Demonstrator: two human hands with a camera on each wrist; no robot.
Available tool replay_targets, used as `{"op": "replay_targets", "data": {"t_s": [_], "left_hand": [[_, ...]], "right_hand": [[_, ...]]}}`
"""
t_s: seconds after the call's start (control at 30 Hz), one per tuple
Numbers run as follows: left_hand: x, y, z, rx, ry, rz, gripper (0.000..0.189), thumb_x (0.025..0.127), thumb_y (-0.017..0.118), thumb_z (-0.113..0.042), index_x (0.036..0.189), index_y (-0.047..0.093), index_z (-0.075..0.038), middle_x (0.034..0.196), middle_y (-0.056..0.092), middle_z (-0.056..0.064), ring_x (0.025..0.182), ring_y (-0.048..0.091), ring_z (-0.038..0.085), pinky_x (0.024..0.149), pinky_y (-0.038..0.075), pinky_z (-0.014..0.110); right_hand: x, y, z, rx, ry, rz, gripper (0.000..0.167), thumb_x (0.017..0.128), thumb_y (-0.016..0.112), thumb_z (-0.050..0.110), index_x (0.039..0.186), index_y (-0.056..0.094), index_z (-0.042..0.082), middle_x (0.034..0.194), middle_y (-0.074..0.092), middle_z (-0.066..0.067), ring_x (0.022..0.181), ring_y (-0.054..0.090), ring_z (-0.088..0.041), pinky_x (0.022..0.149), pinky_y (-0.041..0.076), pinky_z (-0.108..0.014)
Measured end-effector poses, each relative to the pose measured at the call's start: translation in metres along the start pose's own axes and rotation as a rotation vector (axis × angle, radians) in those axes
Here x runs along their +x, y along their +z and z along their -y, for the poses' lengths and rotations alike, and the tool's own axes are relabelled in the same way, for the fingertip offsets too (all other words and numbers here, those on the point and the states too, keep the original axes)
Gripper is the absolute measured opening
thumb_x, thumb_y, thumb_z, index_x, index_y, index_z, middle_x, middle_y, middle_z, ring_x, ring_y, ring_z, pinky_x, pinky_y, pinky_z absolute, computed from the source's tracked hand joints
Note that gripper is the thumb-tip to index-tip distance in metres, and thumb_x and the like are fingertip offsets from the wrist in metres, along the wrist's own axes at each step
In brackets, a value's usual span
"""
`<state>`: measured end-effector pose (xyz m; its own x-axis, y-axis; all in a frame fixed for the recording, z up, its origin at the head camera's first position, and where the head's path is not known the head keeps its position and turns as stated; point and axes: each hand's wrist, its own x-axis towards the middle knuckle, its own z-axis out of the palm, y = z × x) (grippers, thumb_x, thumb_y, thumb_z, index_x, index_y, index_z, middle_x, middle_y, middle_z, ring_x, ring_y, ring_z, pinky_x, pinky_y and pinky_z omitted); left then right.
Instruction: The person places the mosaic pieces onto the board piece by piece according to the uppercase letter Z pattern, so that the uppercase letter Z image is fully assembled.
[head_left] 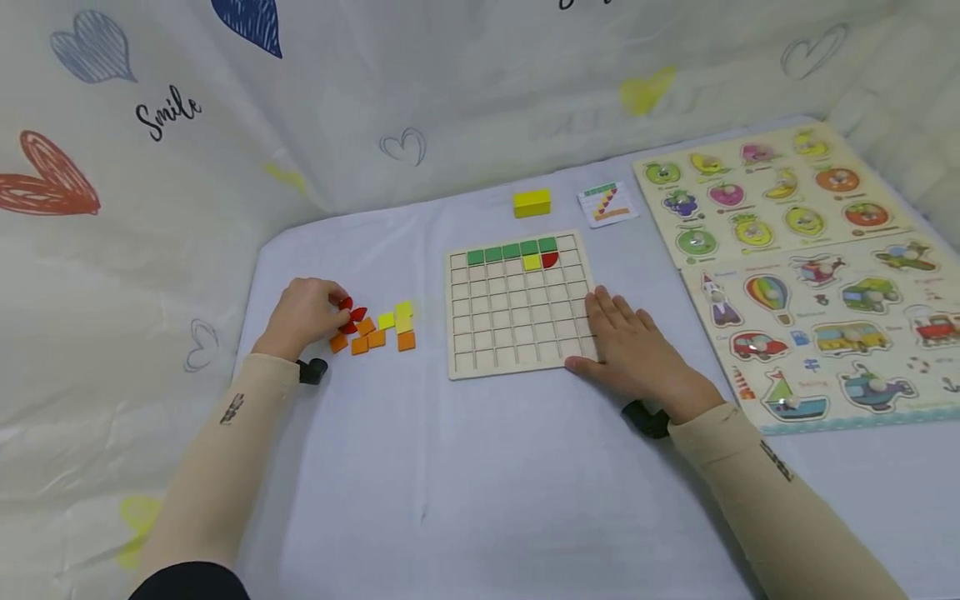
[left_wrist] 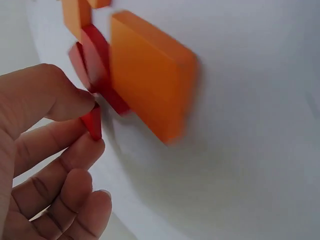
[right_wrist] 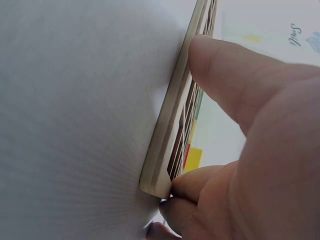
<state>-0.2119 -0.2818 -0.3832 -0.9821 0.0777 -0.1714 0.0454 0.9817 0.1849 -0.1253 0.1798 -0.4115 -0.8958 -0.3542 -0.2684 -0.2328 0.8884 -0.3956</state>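
Pinches a red piece (left_wrist: pixel 93 123) between thumb and finger of the left hand (head_left: pixel 300 313), at nine o'clock from the grid board (head_left: pixel 495 322), with orange tiles (head_left: pixel 377 338) at four o'clock from that hand and yellow tiles (head_left: pixel 404 316) at three. Rests the right hand (head_left: pixel 632 352) with straight fingers on the board's four-o'clock edge, with green tiles (head_left: pixel 512 251) along the twelve-o'clock side.

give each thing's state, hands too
Grid board, partly filled
Left hand, pinching a red piece
Right hand, resting on board's right edge
Green tiles, lined up in top row
Yellow tiles, one placed, others loose
Other red pieces, one placed, rest loose
Orange tiles, loose
Pattern card, picture side up
Yellow block, off board
Fruit puzzle, pieces apparently seated
Vehicle puzzle, pieces apparently seated
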Motion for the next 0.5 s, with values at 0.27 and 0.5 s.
{"op": "replay_targets", "data": {"t_s": [0.27, 0.5], "left_hand": [[0.016, 0.002, -0.042, -0.068, 0.112, -0.04, 0.028, 0.088, 0.072, -0.017, 0.112, 0.077, -0.002, 0.109, 0.077, 0.016, 0.096, 0.064, 0.03, 0.09, 0.056, 0.045], [0.032, 0.013, -0.095, -0.079, 0.204, -0.028, 0.025, 0.086, 0.073, -0.018, 0.106, 0.078, -0.005, 0.104, 0.077, 0.011, 0.098, 0.062, 0.027, 0.09, 0.054, 0.039]], "right_hand": [[0.0, 0.001, 0.0, -0.003, 0.009, -0.004, 0.1, 0.102, 0.06, 0.05, 0.164, 0.005, -0.006, 0.174, 0.001, -0.025, 0.161, 0.004, -0.049, 0.128, 0.008, -0.069], [-0.002, 0.0, 0.0, 0.005, 0.009, -0.012, 0.1, 0.101, 0.059, 0.051, 0.164, 0.005, -0.006, 0.174, 0.001, -0.025, 0.16, 0.005, -0.049, 0.127, 0.009, -0.069]]}}
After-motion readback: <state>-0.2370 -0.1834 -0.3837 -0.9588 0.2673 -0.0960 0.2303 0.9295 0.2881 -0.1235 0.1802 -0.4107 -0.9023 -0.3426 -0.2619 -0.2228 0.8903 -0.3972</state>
